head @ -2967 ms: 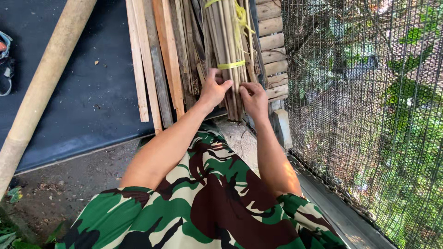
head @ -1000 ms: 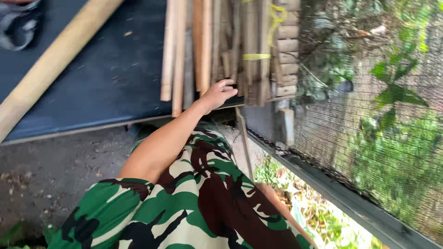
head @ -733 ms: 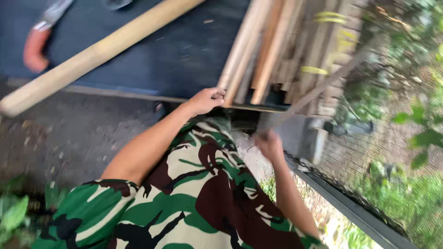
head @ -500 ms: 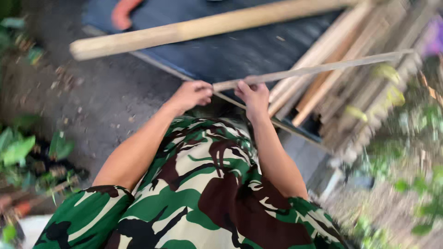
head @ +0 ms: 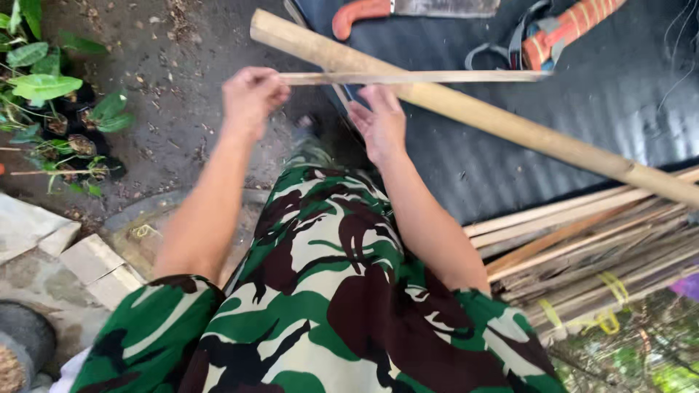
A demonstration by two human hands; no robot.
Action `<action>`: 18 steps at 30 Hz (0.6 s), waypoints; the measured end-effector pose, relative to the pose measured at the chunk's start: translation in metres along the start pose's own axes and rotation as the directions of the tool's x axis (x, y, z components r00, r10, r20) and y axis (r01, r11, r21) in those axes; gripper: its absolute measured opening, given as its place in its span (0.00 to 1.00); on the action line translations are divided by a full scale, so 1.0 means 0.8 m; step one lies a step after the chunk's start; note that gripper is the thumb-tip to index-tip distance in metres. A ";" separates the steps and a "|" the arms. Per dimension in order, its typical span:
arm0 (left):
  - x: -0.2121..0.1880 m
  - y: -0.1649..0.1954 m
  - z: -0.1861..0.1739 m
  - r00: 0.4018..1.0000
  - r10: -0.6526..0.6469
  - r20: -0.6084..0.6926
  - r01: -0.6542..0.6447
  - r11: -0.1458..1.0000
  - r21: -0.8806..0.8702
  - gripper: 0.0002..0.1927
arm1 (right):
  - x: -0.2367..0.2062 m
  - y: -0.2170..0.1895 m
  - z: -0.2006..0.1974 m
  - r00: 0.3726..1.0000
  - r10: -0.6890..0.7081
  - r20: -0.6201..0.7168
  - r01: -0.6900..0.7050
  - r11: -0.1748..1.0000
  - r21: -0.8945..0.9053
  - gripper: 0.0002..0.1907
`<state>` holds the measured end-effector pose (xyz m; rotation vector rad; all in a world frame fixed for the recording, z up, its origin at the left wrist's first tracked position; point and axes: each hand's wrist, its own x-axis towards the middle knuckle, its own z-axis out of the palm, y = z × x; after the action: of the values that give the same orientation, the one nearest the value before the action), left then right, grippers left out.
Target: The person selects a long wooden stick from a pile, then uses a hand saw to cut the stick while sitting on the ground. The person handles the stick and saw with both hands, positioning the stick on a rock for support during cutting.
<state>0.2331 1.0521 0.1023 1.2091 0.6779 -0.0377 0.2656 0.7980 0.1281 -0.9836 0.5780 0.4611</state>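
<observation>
Head view: left hand [head: 251, 94] pinches thin flat bamboo strip [head: 415, 76] (pale, splintery).

Outdoor bamboo workshop: dirt ground [head: 182, 65], tied bamboo strips [head: 597, 255], potted seedlings [head: 65, 109].

A thin strip [head: 408, 76] lies across the thick pole [head: 510, 124] on the mat [head: 582, 138], bundled slats [head: 597, 269] beside it
</observation>
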 end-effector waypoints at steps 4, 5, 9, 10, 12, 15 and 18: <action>0.077 0.057 -0.048 1.000 -0.018 -0.014 0.018 0.999 0.035 0.04 | 0.050 -0.024 0.018 0.984 -0.062 -0.168 0.082 0.990 0.117 0.17; 0.099 0.067 -0.054 0.999 -0.038 0.004 0.038 0.998 0.049 0.04 | 0.062 -0.026 0.024 0.974 -0.064 -0.218 0.082 0.993 0.079 0.16; 0.179 0.102 -0.067 0.980 -0.198 0.014 0.196 0.974 0.116 0.05 | 0.095 -0.025 0.070 0.935 -0.064 -0.349 0.030 0.994 -0.102 0.15; 0.191 0.103 -0.075 0.976 -0.215 0.042 0.209 0.971 0.120 0.05 | 0.100 -0.022 0.085 0.915 -0.033 -0.402 -0.017 0.993 -0.121 0.15; 0.224 0.115 -0.081 0.969 -0.222 0.104 0.208 0.970 0.128 0.05 | 0.110 -0.016 0.112 0.847 0.028 -0.531 -0.106 0.987 -0.117 0.17; 0.243 0.115 -0.087 0.970 -0.216 0.115 0.175 0.941 0.291 0.06 | 0.116 -0.009 0.136 0.778 0.082 -0.623 -0.115 0.993 -0.014 0.15; 0.244 0.103 -0.090 0.979 -0.173 0.109 0.131 0.941 0.311 0.08 | 0.120 -0.002 0.137 0.726 0.062 -0.685 -0.073 0.997 0.012 0.14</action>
<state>0.3882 1.2084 0.0613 1.4313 0.6609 -0.3625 0.3664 0.9022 0.1143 -1.1482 1.2913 0.1425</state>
